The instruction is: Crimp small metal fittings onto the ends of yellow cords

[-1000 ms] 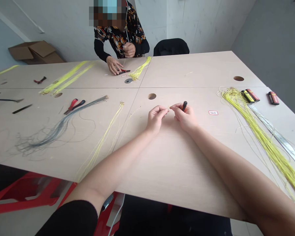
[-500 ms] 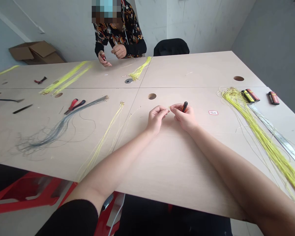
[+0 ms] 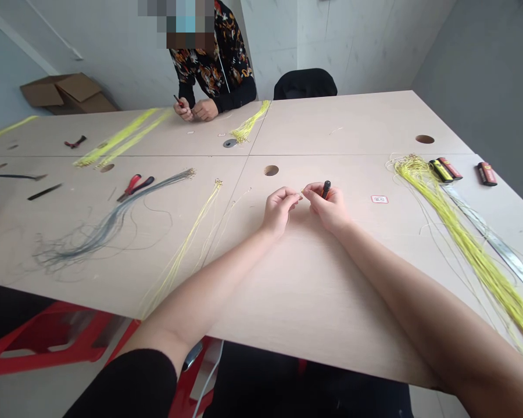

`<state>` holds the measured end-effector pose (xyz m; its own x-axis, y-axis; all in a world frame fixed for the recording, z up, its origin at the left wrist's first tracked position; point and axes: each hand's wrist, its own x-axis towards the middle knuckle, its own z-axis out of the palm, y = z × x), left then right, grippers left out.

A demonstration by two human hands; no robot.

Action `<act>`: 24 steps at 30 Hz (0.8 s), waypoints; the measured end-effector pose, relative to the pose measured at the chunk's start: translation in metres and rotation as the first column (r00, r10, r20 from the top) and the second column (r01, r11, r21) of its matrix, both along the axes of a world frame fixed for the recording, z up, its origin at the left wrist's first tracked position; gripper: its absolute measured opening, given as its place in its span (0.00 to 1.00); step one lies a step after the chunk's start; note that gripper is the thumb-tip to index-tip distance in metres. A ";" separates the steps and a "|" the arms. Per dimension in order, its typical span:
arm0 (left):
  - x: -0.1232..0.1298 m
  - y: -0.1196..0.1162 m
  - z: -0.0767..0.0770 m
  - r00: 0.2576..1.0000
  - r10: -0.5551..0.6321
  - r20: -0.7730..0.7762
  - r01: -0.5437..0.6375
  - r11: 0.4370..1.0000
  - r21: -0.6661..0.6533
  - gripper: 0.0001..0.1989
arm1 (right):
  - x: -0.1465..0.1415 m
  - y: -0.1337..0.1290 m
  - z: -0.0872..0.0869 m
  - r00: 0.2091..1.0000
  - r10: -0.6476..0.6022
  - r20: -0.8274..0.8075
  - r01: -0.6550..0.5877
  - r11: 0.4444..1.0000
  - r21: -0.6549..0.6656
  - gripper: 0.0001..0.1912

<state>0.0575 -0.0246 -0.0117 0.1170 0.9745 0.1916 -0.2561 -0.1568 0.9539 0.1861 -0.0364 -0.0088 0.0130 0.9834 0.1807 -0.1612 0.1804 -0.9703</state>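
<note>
Over the middle of the near tabletop, my left hand is closed in a pinch on a thin wire, a short stretch of which shows below the fingers. Facing it, my right hand is closed around a small black-handled tool with a bit of orange, its rounded end sticking up past the fingers. Thumb and forefinger of that hand also pinch a tiny yellowish piece, too small to make out. The fingertips of both hands nearly meet there.
Yellow wire bundles lie at left and right, beside a metal ruler and battery-like cylinders. Grey wires, red-handled pliers and a round table hole are nearby. A co-worker sits opposite.
My hands stay almost in place, with the fingertips slightly shifted. Across the table, the co-worker's two hands have come together, a red-and-black tool held in one of them.
</note>
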 end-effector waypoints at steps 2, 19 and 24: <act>0.000 0.001 -0.001 1.000 0.000 0.001 0.000 1.000 0.000 0.08 | 0.000 -0.001 0.001 1.000 -0.003 0.013 0.003 1.000 0.004 0.11; -0.005 -0.012 0.005 0.932 0.100 -0.348 0.014 0.950 0.311 0.10 | -0.002 0.001 -0.003 0.995 -0.069 0.071 0.064 0.996 0.068 0.13; -0.006 -0.015 0.006 0.839 0.279 -0.466 -0.034 0.883 0.467 0.10 | -0.001 0.003 -0.003 0.992 -0.096 0.081 0.090 0.993 0.073 0.14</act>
